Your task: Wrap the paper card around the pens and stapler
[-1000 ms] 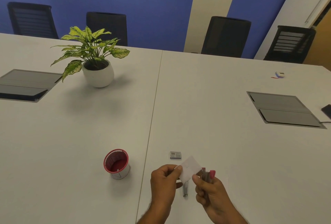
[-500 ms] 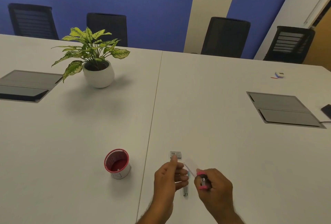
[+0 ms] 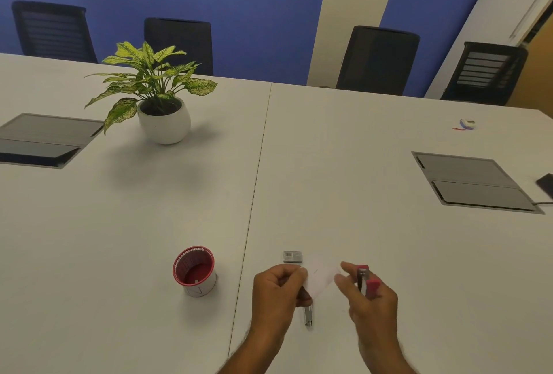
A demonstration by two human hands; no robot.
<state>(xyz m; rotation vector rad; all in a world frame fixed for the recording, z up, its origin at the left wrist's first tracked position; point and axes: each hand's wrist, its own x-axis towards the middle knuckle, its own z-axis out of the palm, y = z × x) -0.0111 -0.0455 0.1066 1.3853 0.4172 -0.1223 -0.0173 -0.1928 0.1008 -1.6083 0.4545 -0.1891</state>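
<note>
Far left: a recessed cable hatch (image 3: 45,140) lies flush in the white conference table (image 3: 149,224). Beside it stands a variegated plant in a round white pot (image 3: 164,122), upright.

Lower centre-left: a red mesh cup (image 3: 195,271) stands upright, mouth open to the ceiling, with a white band around its base. The band carries a faint mark, too small to read.

Centre, near edge: the person's left hand (image 3: 276,293) has its fingers curled, thumb and forefinger pinching the left edge of a small white paper slip (image 3: 320,278). The slip is held above the table between both hands, its long axis running from lower left to upper right. Its face is turned upward, and no writing is legible on it. Just beyond the left hand lies a small grey staple box (image 3: 292,257), flat, with a barcode-like label that cannot be read. Below the slip a metal strip (image 3: 308,315) lies on the table, long axis pointing away from the person, partly hidden by the left hand.

Right of centre: the right hand (image 3: 369,299) grips a pink mini stapler (image 3: 366,282) in its curled fingers, nose pointing up and away. Its thumb and forefinger reach to the slip's right edge.

Far right: a second cable hatch (image 3: 475,185), a dark phone (image 3: 546,183) at the frame edge, and a small white-and-blue object (image 3: 466,124) well beyond. Four black chairs (image 3: 377,59) line the blue wall.
</note>
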